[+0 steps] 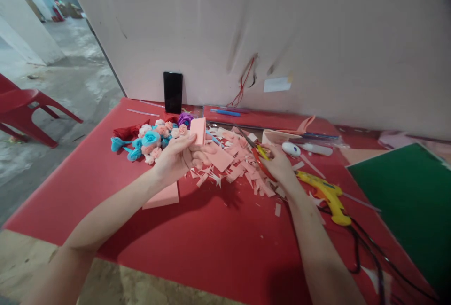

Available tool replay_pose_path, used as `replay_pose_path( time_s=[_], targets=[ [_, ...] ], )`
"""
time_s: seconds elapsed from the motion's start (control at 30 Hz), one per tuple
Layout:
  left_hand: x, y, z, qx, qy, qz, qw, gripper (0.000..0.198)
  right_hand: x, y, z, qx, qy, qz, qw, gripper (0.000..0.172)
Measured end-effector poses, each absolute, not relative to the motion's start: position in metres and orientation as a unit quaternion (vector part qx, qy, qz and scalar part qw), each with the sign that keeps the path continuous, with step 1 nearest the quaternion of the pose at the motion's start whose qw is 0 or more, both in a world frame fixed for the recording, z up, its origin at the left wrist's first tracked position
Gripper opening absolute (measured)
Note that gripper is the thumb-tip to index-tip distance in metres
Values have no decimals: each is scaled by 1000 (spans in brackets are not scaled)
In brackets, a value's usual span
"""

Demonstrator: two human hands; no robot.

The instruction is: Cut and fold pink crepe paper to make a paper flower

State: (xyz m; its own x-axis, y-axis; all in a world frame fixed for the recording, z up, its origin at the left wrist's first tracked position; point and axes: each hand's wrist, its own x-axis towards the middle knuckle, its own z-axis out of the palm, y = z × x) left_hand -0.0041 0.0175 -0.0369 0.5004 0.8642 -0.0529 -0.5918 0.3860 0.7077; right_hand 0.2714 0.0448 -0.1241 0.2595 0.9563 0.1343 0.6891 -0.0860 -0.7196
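Note:
My left hand [180, 155] pinches a small folded piece of pink paper [198, 131] and holds it upright above the table. In my right hand [278, 161] is a pair of scissors [260, 157] with red and yellow handles, its blades pointing up and left toward the paper. Between and behind my hands lies a heap of pink paper scraps [243, 157]. A larger pink sheet [165, 198] rests partly under my left forearm. Left of my left hand sits a cluster of paper roses [151, 140] in blue, pink, red and purple.
A yellow hot glue gun [327, 197] lies at the right, its black cord running toward me. Beyond it is a green board [405, 211]. A black phone [173, 92] leans on the white wall [218, 27]. A red chair [28, 107] stands left of the red table [211, 244].

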Motion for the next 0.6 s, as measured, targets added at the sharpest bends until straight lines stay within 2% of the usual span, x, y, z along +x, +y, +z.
replay_pose_path(
  time_s=[0.13,0.37,0.5,0.6],
  targets=[
    [-3,18,-38,307,242,456,800,32,269,42,-112,-679,-576,209,403,35],
    [-4,20,-40,334,261,447,788,23,240,21,-86,-573,-580,317,485,36],
    [-4,24,-41,335,272,464,774,18,221,4,-66,-483,-565,456,490,39],
    [-5,29,-43,325,283,480,764,16,214,-10,-49,-427,-541,580,435,37]
  ],
)
